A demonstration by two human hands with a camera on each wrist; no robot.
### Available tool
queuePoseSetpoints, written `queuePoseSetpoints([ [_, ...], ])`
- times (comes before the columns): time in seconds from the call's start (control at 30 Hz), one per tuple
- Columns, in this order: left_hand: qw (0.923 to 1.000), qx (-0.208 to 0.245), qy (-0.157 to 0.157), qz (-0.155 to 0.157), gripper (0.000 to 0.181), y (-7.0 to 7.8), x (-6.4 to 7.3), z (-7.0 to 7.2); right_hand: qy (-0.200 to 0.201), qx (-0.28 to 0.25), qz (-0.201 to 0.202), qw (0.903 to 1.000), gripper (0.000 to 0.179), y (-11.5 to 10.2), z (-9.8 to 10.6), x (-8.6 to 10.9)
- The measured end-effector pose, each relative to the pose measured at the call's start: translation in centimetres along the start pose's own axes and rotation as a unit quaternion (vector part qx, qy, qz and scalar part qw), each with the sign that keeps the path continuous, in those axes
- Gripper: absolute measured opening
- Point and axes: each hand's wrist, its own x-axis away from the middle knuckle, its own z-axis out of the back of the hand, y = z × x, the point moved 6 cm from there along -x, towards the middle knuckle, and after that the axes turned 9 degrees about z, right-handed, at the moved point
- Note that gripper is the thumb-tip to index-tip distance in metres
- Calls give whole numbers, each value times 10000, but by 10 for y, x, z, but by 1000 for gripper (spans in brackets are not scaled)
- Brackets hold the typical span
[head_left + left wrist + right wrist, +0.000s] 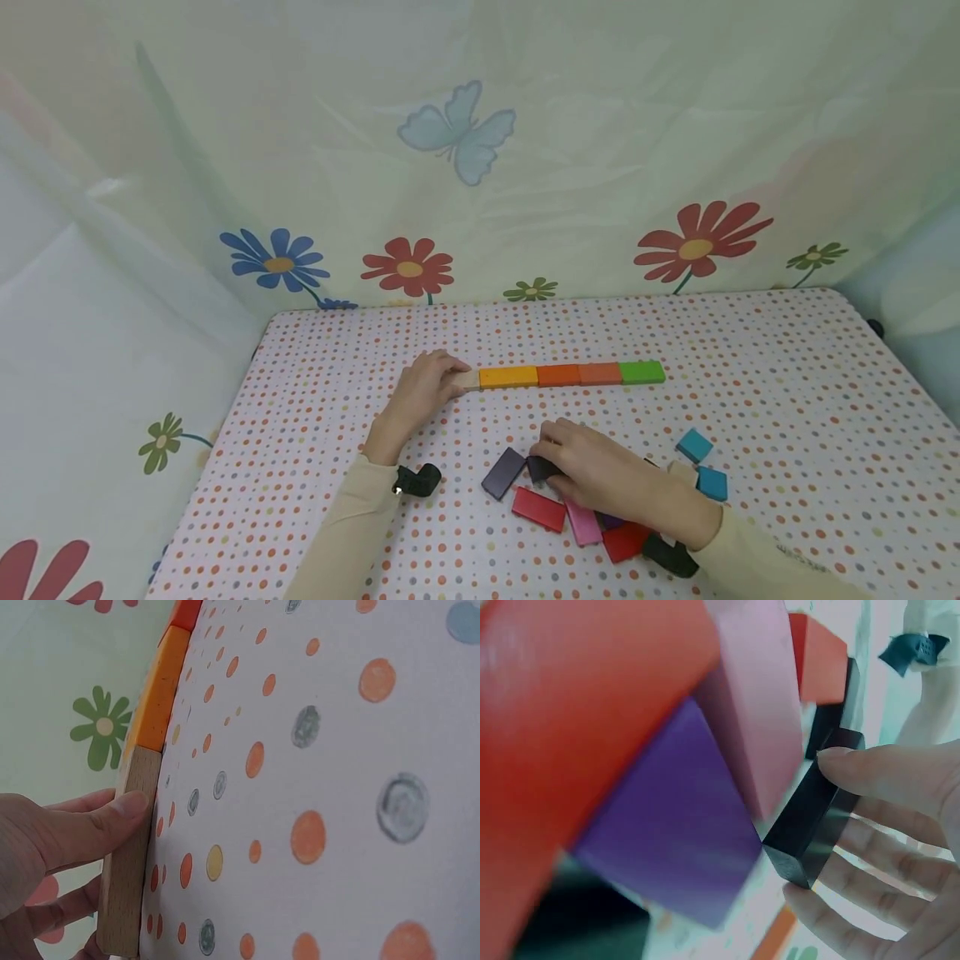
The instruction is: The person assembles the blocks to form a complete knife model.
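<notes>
My left hand (423, 387) holds a plain wooden block (129, 870) between thumb and fingers. That block sits at the left end of a straight row, its end against a yellow-orange block (508, 377). Rightward the row runs through a red-orange block (558, 376), a coral block (600, 373) and a green block (642, 372). Nearer the person, my right hand (600, 467) grips a black block (814, 810) by its sides, thumb on one face and fingers on the other. In the head view this hand covers part of the pile.
Around the right hand lie a dark grey block (503, 473), a red block (538, 509), a pink block (583, 523), a purple block (675, 825) and another red one. Two blue blocks, including this one (695, 446), lie farther right beside a plain block (682, 472). A dotted cloth (337, 350) covers the table.
</notes>
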Motion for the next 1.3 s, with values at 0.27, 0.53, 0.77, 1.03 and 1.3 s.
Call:
queuePoseSetpoints([
  [0.27,10000,-1,19,-24,27,1,0,1,808,104,-415,9958,32,35,26,-1],
  [0.53,10000,-25,-10,7,27,0,1,0,1316,566,-748,9869,33,67,33,-11],
  [0.77,9999,-103,-77,70,28,1,0,1,1106,703,-823,9879,34,79,26,-18],
  [1.03,9999,-82,-52,32,28,3,1,3,992,658,-864,9891,31,82,23,-19],
  [1.3,10000,-47,-57,61,28,1,0,1,814,872,-838,9893,30,79,19,-20],
])
